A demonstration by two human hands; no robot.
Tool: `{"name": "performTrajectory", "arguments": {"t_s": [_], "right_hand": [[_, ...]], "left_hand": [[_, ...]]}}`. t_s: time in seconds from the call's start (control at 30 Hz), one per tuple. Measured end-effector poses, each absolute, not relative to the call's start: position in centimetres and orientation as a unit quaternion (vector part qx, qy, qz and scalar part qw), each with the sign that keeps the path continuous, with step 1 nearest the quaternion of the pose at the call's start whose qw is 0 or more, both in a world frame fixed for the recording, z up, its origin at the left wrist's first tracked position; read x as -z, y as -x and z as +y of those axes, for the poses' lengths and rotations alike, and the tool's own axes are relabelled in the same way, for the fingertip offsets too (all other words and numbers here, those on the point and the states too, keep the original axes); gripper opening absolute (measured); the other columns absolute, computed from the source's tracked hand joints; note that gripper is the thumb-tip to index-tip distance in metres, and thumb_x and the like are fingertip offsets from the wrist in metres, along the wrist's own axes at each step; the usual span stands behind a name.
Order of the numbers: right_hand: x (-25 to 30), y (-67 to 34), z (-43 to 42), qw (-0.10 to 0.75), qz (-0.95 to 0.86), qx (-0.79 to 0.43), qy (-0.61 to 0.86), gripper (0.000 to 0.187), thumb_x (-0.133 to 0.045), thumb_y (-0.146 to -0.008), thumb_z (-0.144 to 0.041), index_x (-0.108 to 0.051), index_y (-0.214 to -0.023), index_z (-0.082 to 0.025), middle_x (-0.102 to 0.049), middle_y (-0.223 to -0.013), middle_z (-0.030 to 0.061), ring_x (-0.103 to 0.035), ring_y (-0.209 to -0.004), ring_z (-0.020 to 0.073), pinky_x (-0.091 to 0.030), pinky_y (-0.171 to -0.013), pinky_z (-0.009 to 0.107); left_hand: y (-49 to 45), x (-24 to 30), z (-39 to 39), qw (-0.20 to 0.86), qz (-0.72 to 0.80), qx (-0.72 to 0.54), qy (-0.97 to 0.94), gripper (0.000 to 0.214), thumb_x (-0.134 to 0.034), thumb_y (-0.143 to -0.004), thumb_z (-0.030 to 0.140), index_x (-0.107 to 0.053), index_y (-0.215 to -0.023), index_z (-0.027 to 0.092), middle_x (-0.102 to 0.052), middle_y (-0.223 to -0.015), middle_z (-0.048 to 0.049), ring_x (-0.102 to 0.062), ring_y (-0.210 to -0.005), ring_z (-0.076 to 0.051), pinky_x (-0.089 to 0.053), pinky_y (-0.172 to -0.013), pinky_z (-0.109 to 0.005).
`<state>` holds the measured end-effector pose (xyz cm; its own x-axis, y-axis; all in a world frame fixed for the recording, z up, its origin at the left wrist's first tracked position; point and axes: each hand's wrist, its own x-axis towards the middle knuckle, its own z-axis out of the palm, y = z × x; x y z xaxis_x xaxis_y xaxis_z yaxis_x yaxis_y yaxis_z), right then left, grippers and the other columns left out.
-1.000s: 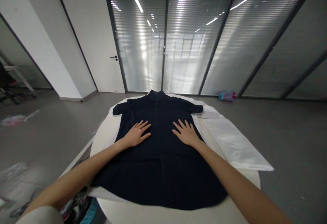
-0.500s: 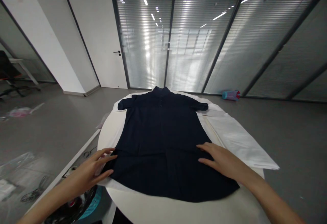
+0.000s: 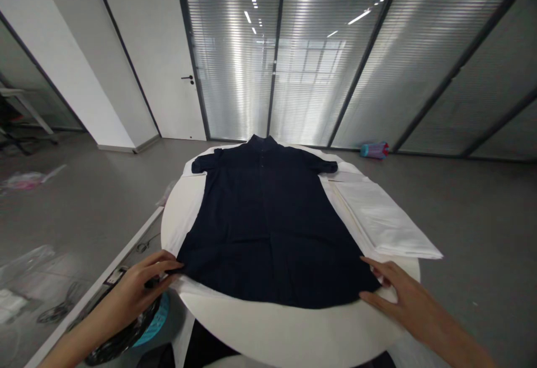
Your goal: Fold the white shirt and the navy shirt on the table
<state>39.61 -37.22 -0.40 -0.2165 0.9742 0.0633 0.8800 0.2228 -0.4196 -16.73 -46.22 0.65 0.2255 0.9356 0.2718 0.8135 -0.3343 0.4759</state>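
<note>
My navy shirt [image 3: 268, 217] lies flat on the white rounded bench [image 3: 302, 329], collar [image 3: 262, 143] at the far end, hem [image 3: 293, 304] twd me, just short of the near edge. Its 2 short sleeves [image 3: 203, 163] stick out L & R nr the far end. Creases run across the lower half, & 1 runs down nr the mid.

My L grip [image 3: 146, 276] is at the btm L corner of the shirt, fingers bent, tips touching the fabric edge; can't tell if they're pinching it, since the underside's hidden. My R grip [image 3: 400, 291] is at the btm R corner: thumb & index spread well apart, 1 tip by the side edge, 1 by the hem, w/ the corner b/w them.

White cloth [image 3: 193, 211] shows under the shirt on the L. On the R, a folded white sheet [image 3: 386, 217] lies beside the shirt, its near corner sticking out past the bench edge.

Below my L grip: a black plastic bag [image 3: 121, 331] in a blue basket [image 3: 156, 320]. Floor on the L has clear plastic [image 3: 29, 263] & a cable coil [image 3: 56, 311]. Ahead, a white door [image 3: 163, 49] stands L of a glass partition [image 3: 235, 77] w/ blinds; a blue-&-pink item [image 3: 375, 150] lies at its foot, too small to ID.
</note>
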Motion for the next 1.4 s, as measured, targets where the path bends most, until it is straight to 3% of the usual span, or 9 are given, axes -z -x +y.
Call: {"name": "performTrajectory", "arguments": {"t_s": [0.2,0.4,0.53,0.7,0.8,0.93,1.07,1.23,1.4], "right_hand": [[-0.1,-39.2,-36.6,0.188,-0.724,-0.209,0.630,0.068,-0.059,-0.080,-0.068,-0.061,-0.131,-0.022,-0.067,-0.089,0.0057,-0.063,-0.072,0.0212,-0.054,-0.070,0.035],[-0.3,-39.2,-36.0,0.208,-0.700,-0.268,0.629,0.066,-0.049,-0.087,-0.064,-0.056,-0.136,-0.020,-0.063,-0.072,0.0014,-0.059,-0.061,0.0183,-0.047,-0.056,0.029],[-1.5,-38.3,-35.6,0.210,-0.720,-0.273,0.602,0.060,-0.050,-0.086,-0.058,-0.061,-0.130,-0.019,-0.052,-0.061,-0.0027,-0.050,-0.051,0.0154,-0.040,-0.048,0.026],[-3.8,-38.0,-34.9,0.328,-0.688,-0.241,0.601,0.042,-0.059,-0.078,-0.055,-0.075,-0.096,-0.021,-0.064,-0.070,0.0040,-0.061,-0.064,0.0185,-0.048,-0.060,0.027],[-3.4,-38.6,-35.1,0.289,-0.695,-0.270,0.600,0.039,-0.062,-0.074,-0.056,-0.077,-0.086,-0.021,-0.071,-0.074,0.0071,-0.065,-0.068,0.0219,-0.050,-0.061,0.030],[-1.3,-39.4,-35.9,0.198,-0.728,-0.282,0.592,0.046,-0.064,-0.075,-0.058,-0.079,-0.097,-0.021,-0.067,-0.066,0.0038,-0.061,-0.058,0.0195,-0.047,-0.053,0.028],[-0.7,-40.1,-36.4,0.199,-0.732,-0.265,0.595,0.056,-0.065,-0.076,-0.062,-0.075,-0.114,-0.022,-0.068,-0.072,0.0035,-0.060,-0.058,0.0176,-0.048,-0.053,0.027],[-1.1,-40.5,-36.3,0.252,-0.700,-0.311,0.591,0.041,-0.066,-0.073,-0.060,-0.080,-0.090,-0.026,-0.076,-0.086,0.0071,-0.070,-0.075,0.0236,-0.054,-0.063,0.027],[-0.3,-40.3,-36.3,0.234,-0.716,-0.289,0.590,0.039,-0.065,-0.073,-0.060,-0.080,-0.081,-0.026,-0.073,-0.074,0.0060,-0.067,-0.066,0.0238,-0.053,-0.058,0.031]], "left_hand": [[15.9,-0.5,-46.4,0.012,0.558,-0.326,-0.763,0.027,-0.054,-0.098,0.040,-0.072,-0.109,0.023,-0.073,-0.105,-0.0053,-0.073,-0.093,-0.018,-0.059,-0.083,-0.022],[15.7,0.8,-46.3,-0.027,0.501,-0.243,-0.831,0.037,-0.048,-0.100,0.024,-0.059,-0.136,0.028,-0.064,-0.132,-0.0071,-0.067,-0.114,-0.019,-0.055,-0.097,-0.028],[15.6,0.6,-45.8,-0.068,0.473,-0.252,-0.842,0.027,-0.049,-0.099,0.021,-0.068,-0.119,0.024,-0.068,-0.127,-0.0065,-0.070,-0.106,-0.018,-0.058,-0.090,-0.026],[15.7,-0.7,-45.6,-0.079,0.470,-0.319,-0.819,0.017,-0.054,-0.099,0.028,-0.069,-0.105,0.021,-0.076,-0.102,-0.0047,-0.073,-0.090,-0.017,-0.058,-0.082,-0.024],[16.0,-0.4,-46.2,-0.072,0.463,-0.284,-0.837,0.017,-0.055,-0.099,0.028,-0.071,-0.102,0.022,-0.076,-0.103,-0.0038,-0.072,-0.090,-0.017,-0.057,-0.084,-0.027],[16.4,0.8,-47.1,-0.071,0.455,-0.209,-0.863,0.021,-0.062,-0.095,0.033,-0.071,-0.113,0.025,-0.073,-0.113,-0.0042,-0.069,-0.100,-0.020,-0.055,-0.092,-0.035],[16.5,0.9,-47.8,-0.040,0.488,-0.176,-0.854,0.040,-0.063,-0.094,0.028,-0.061,-0.134,0.028,-0.068,-0.123,-0.0074,-0.062,-0.116,-0.024,-0.053,-0.099,-0.040],[16.5,0.8,-47.9,0.002,0.487,-0.223,-0.845,0.030,-0.052,-0.098,0.017,-0.071,-0.118,0.027,-0.071,-0.111,-0.0071,-0.063,-0.111,-0.021,-0.054,-0.097,-0.037],[16.4,0.0,-48.2,-0.015,0.499,-0.215,-0.839,0.031,-0.061,-0.093,0.027,-0.069,-0.123,0.030,-0.074,-0.109,-0.0067,-0.069,-0.102,-0.022,-0.057,-0.089,-0.033]]}}
